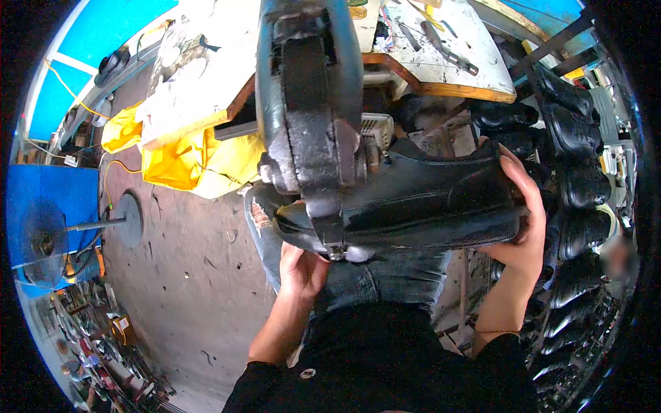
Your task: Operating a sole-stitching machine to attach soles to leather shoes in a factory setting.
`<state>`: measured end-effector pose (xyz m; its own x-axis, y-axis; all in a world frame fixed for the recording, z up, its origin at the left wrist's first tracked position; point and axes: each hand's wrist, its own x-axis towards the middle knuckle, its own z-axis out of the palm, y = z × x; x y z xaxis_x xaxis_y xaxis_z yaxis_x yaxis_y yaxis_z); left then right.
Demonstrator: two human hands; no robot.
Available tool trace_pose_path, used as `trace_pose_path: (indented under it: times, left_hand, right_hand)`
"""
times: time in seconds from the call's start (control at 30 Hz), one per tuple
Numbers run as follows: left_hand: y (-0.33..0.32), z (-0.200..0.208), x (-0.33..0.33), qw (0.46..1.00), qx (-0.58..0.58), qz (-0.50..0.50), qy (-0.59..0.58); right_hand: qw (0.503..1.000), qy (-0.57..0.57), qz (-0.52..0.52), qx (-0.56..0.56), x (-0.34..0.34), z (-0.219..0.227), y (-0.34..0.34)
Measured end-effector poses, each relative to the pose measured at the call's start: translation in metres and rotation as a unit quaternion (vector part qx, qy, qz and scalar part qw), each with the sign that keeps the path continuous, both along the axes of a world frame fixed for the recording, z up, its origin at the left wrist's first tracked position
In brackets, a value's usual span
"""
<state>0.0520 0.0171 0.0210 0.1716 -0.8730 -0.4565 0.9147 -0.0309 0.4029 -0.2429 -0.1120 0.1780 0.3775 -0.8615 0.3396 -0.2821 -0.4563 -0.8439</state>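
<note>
A black shoe (pixel 427 196) lies sideways in front of me, its toe to the left and its heel to the right. The dark arm of a machine (pixel 313 89) comes down over the toe end, and its narrow metal tip (pixel 335 244) touches or nearly touches the shoe there. Under the toe, my left hand (pixel 303 270) grips from below; most of its fingers are hidden by the shoe. At the other end my right hand (pixel 527 217) is wrapped round the heel, its fingers bent over the back of the shoe.
Several black shoes (pixel 582 186) stand on a rack along the right. A white worktable (pixel 475 48) with a hammer-like tool (pixel 447 51) is beyond the machine. Yellow bags (pixel 179 162) hang at the table's left. A fan (pixel 45 244) stands farther left on the floor.
</note>
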Motion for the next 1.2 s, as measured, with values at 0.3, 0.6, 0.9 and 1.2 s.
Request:
trace_pose_path:
  times: [0.3,0.6,0.9,1.2]
  left_hand:
    - [0.016,-0.009,0.041,0.998,-0.028,0.032,0.039]
    - [0.020,0.046,0.089,0.879,-0.049,0.129,-0.456]
    - [-0.040,0.154,0.044,0.500,-0.178,-0.173,-0.830]
    - [-0.033,0.112,0.041,0.809,-0.072,-0.247,-0.529]
  right_hand:
    - [0.999,0.004,0.036,-0.007,0.041,-0.013,0.009]
    - [0.991,-0.028,0.110,0.064,0.086,-0.042,0.022]
    - [0.987,0.102,0.123,0.001,0.110,-0.015,0.025]
    - [0.983,0.138,0.121,0.007,0.117,-0.001,0.025]
